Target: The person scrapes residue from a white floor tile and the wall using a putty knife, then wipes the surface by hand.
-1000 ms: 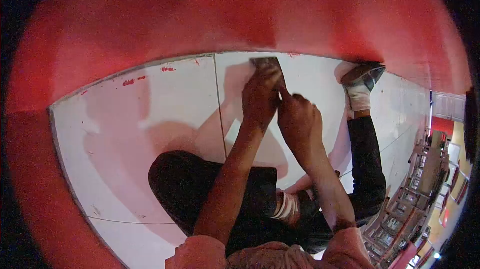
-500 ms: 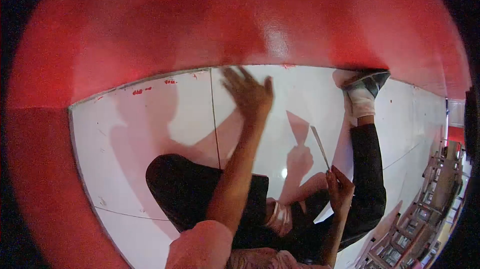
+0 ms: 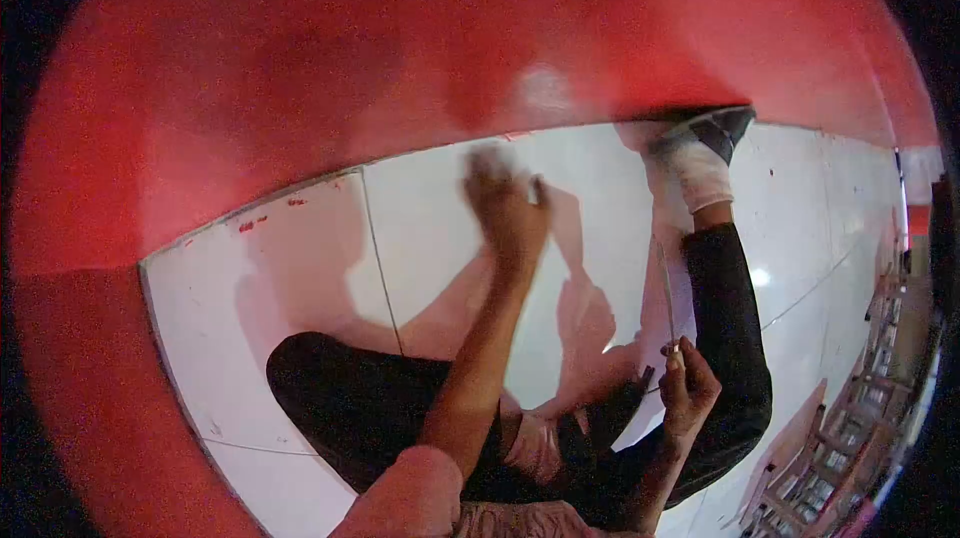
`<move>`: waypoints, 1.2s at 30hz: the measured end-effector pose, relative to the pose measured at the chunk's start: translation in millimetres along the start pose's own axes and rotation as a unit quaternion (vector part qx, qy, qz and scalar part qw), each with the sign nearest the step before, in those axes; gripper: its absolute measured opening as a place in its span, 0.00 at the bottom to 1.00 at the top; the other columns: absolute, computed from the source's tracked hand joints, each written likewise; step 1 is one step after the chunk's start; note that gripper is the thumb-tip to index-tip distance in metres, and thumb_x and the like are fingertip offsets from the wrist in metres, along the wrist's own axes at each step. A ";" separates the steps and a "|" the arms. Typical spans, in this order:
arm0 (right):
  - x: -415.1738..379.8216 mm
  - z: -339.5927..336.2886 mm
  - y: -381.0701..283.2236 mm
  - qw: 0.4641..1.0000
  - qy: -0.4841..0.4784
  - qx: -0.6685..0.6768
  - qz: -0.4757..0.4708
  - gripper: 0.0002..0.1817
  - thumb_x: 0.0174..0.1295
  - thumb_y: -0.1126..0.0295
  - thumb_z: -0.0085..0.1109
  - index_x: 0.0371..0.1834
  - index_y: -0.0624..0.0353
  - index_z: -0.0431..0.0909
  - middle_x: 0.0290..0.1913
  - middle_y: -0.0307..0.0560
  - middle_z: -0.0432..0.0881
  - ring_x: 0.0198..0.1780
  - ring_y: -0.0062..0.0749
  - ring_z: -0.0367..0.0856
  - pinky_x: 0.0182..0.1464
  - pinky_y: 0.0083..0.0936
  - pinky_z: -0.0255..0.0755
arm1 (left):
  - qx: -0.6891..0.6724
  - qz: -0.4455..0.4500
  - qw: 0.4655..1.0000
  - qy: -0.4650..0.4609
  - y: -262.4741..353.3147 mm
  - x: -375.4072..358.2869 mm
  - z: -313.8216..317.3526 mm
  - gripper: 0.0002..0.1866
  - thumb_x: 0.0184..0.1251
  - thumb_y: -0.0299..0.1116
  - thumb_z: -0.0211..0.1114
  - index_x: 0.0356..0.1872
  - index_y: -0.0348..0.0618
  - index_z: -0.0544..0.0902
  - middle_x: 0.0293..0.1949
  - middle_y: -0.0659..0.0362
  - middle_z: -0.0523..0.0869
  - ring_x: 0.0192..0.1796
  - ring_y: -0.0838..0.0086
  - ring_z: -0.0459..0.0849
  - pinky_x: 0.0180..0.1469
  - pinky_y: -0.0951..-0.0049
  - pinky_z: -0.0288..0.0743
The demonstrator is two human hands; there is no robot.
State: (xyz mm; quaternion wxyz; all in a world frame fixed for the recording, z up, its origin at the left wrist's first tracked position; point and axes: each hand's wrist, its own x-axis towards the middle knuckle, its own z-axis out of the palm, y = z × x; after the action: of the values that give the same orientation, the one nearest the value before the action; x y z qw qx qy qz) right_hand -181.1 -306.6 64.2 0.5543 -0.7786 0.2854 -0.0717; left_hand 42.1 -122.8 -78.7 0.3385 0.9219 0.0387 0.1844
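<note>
I sit on a white tiled floor [image 3: 300, 268] against a red wall [image 3: 400, 58]. My left hand [image 3: 505, 206] reaches out to the floor just below the wall's base. It is blurred, holds nothing, and its fingers lie loosely apart. My right hand [image 3: 688, 388] is drawn back beside my right leg and grips the handle of a thin flat scraper [image 3: 665, 288], whose blade points up toward the wall. My legs in black trousers [image 3: 730, 338] lie across the tiles, and a grey shoe with a white sock [image 3: 695, 153] rests against the wall.
Small red paint spots [image 3: 262, 222] mark the tile near the wall's base at left. A tile joint [image 3: 380, 268] runs from the wall toward my left knee [image 3: 340, 388]. Shelving or furniture [image 3: 885, 398] stands at the far right edge.
One second ago both hands worked the scraper at the wall's base. My right hand has pulled back to my leg with it. My left hand lifted with fingers spread, then came down onto the floor.
</note>
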 end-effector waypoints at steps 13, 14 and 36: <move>-3.4 7.0 -6.8 0.999 0.042 -0.004 -0.005 0.22 0.62 0.69 0.63 0.55 0.73 0.75 0.35 0.45 0.84 0.21 0.12 0.67 0.20 0.12 0.58 | -0.189 0.224 0.949 -0.119 53.2 -6.3 60.4 0.22 0.56 0.40 0.67 0.52 0.45 0.81 0.63 0.46 0.73 0.68 0.46 0.65 0.71 0.46 0.54; -3.9 5.1 -3.6 0.999 0.048 0.006 -0.001 0.21 0.63 0.69 0.63 0.55 0.73 0.76 0.35 0.45 0.84 0.21 0.12 0.67 0.20 0.12 0.58 | -0.073 0.169 0.980 -0.077 47.2 -4.5 57.9 0.22 0.56 0.40 0.67 0.53 0.45 0.80 0.64 0.44 0.71 0.69 0.44 0.63 0.70 0.45 0.53; 149.5 118.9 -94.6 0.767 -0.054 -0.576 -0.278 0.08 0.57 0.67 0.58 0.26 0.60 0.82 0.24 0.58 0.81 0.28 0.54 0.82 0.32 0.46 0.77 | -0.306 0.105 0.917 -0.235 10.0 -34.6 -26.9 0.11 0.49 0.24 0.70 0.23 0.40 0.74 0.24 0.53 0.79 0.28 0.59 0.79 0.32 0.63 0.73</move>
State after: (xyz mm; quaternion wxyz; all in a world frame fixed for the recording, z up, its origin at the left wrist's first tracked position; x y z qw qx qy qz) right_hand 27.9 -266.1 74.5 -0.0274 -0.9995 0.0135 -0.0029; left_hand -0.4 -120.9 -64.3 0.5823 0.7887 -0.1971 0.0001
